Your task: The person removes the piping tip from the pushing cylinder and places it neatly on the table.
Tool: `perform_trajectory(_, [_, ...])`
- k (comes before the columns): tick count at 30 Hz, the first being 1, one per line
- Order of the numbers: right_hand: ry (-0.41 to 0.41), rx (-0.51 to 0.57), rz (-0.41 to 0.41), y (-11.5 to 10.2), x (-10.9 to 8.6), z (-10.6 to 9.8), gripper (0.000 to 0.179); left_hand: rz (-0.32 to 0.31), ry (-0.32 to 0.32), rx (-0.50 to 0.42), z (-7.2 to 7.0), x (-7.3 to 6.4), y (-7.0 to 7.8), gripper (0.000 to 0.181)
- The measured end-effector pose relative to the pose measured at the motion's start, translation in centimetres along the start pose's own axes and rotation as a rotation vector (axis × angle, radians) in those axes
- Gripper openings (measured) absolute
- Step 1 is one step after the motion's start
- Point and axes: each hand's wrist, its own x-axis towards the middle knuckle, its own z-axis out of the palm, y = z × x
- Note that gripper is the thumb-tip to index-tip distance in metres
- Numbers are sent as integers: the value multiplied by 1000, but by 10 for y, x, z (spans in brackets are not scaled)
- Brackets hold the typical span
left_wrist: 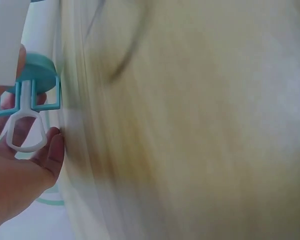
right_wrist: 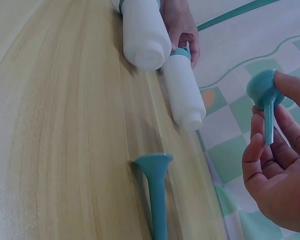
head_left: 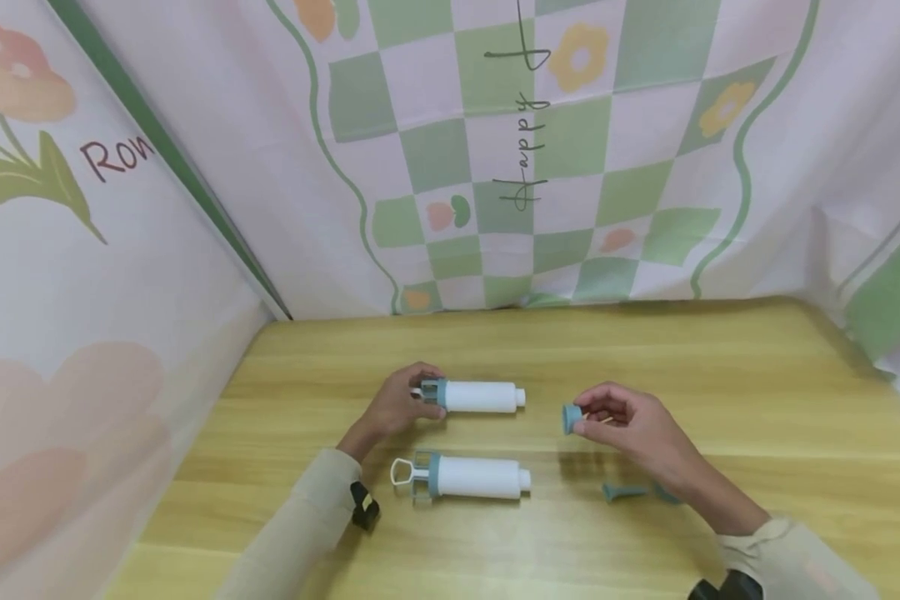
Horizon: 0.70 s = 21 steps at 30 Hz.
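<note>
My left hand (head_left: 405,402) grips the teal collar end of a white plunger syringe (head_left: 482,397), its tip pointing right. In the left wrist view the syringe's white ring handle (left_wrist: 26,132) lies between the fingers and the palm. My right hand (head_left: 640,425) pinches a small teal funnel-shaped piece (head_left: 571,419) by its cup, off the table and apart from the syringe. In the right wrist view the funnel-shaped piece (right_wrist: 264,89) shows a round cup and a thin stem. A second white syringe (head_left: 478,477) lies parallel, nearer the body, with its handle to the left.
A longer teal flared nozzle (head_left: 624,492) lies on the wooden table (head_left: 540,554) below the right hand. Beside it, another teal piece (head_left: 667,494) is partly hidden by the right wrist. A printed cloth curtain (head_left: 570,150) hangs behind the table's far edge.
</note>
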Motion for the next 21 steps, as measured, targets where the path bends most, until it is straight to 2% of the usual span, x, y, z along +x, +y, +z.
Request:
perform_trajectory(13, [6, 43, -3, 2, -1, 3, 32, 4, -39, -36, -6, -1, 11, 60])
perform_trajectory(17, [5, 63, 10, 2, -1, 4, 33, -6, -33, -52, -7, 0, 13, 60])
perform_trajectory(21, [0, 71, 15, 3, -1, 5, 32, -33, -12, -29, -9, -2, 14, 60])
